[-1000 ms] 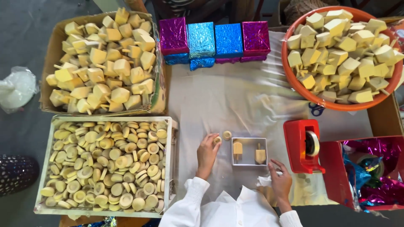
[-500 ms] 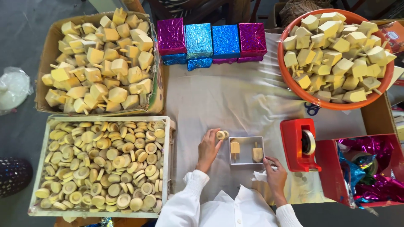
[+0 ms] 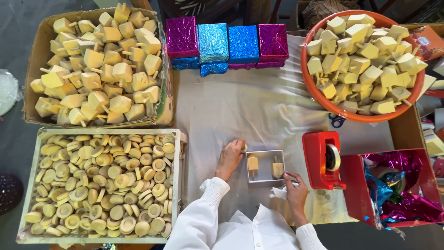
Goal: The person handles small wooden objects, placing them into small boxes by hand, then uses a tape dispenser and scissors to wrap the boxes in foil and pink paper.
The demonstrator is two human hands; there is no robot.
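A small open grey box (image 3: 265, 155) lies on the white cloth (image 3: 249, 106) in front of me, with two wooden spinning tops (image 3: 253, 164) inside it. My left hand (image 3: 230, 157) rests just left of the box, fingers closed on a small round wooden disc (image 3: 243, 148). My right hand (image 3: 295, 193) touches the box's lower right corner, lying on crumpled white paper.
A cardboard box (image 3: 33, 60) of wooden tops stands far left, a white tray (image 3: 178, 185) of wooden discs below it. An orange bowl (image 3: 314, 95) of tops sits far right. Four foil-wrapped boxes (image 3: 226, 42) line the back. A red tape dispenser (image 3: 323, 159) and red bin (image 3: 356, 190) of foil lie right.
My left hand has closed over the disc beside the box's upper left corner. My right hand has shifted slightly along the box's right side.
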